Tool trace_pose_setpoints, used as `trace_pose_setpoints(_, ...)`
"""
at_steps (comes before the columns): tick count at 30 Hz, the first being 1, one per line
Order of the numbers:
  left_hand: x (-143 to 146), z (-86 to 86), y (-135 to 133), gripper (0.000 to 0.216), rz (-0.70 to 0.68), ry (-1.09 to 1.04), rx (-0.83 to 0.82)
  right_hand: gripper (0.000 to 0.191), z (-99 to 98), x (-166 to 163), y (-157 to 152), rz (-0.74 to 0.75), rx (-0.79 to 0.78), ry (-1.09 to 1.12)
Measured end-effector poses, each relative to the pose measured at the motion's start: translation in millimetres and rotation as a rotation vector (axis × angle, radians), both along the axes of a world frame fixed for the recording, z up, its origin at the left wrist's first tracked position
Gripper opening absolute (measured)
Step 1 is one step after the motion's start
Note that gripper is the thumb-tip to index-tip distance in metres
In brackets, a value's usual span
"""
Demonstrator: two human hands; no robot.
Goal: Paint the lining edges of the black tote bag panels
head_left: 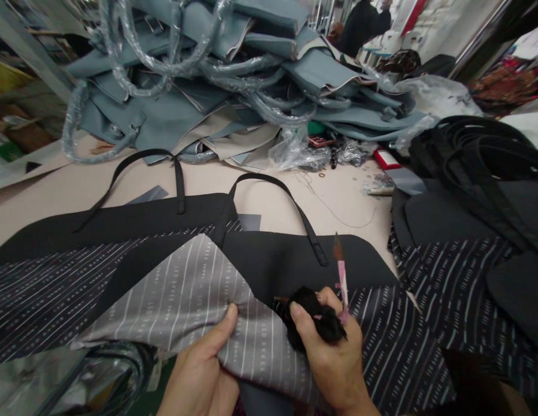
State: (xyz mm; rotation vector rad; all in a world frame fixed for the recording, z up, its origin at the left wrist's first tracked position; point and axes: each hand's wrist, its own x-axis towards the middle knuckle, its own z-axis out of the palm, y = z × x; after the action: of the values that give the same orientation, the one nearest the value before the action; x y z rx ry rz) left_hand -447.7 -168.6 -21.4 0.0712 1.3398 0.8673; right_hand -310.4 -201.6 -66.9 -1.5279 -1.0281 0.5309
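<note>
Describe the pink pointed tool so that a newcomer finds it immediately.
Below the heap of blue-grey bag pieces, find the nearer black panel. Near its right part, the right hand grips a black wad, and the tool rises beside it. Its pink middle and brownish tip separate it from the black things around.

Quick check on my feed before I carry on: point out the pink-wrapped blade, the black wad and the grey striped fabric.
Pink-wrapped blade (342, 279), head view: on the pink wrapping.
Black wad (319, 314), head view: on its crumpled middle.
Grey striped fabric (186, 300), head view: on its striped face.
</note>
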Motion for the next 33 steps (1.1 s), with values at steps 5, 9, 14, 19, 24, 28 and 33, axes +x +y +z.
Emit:
trace_pose_setpoints(5, -1, 1.0, -2, 0.027, 0.013, 0.007, 0.022, 0.030, -4.3, 2, -2, -0.018, 0.014, 0.072)
trace_pose_setpoints(9, -2, 1.9, 0, 0.026, 0.015, -0.020, 0.018, 0.027, -15.3, 8, -9, -0.011, -0.026, 0.296)
trace_pose_setpoints(14, -2, 1.8, 2, 0.028, 0.034, -0.049, -0.004, 0.029, -17.0, 11, -11, -0.039, -0.023, 0.343)
trace_pose_setpoints(19, -2, 2.3, 1, 0.033, -0.014, -0.026, 0.020, 0.032, -6.2, 9, -7, -0.049, 0.019, 0.247)
trace_pose_setpoints(24, -2, 2.1, 0, 0.032, 0.012, -0.026, 0.003, 0.032, -5.4, 8, -6, -0.051, 0.028, 0.155)
trace_pose_setpoints(28, -1, 2.4, -3, 0.029, -0.002, -0.007, -0.013, 0.034, -3.4, 6, -4, -0.015, 0.024, 0.128)
trace_pose_setpoints(33, -4, 2.6, -4, 0.027, -0.018, 0.041, -0.002, 0.031, -0.9, 5, 3, 0.029, 0.076, 0.072)
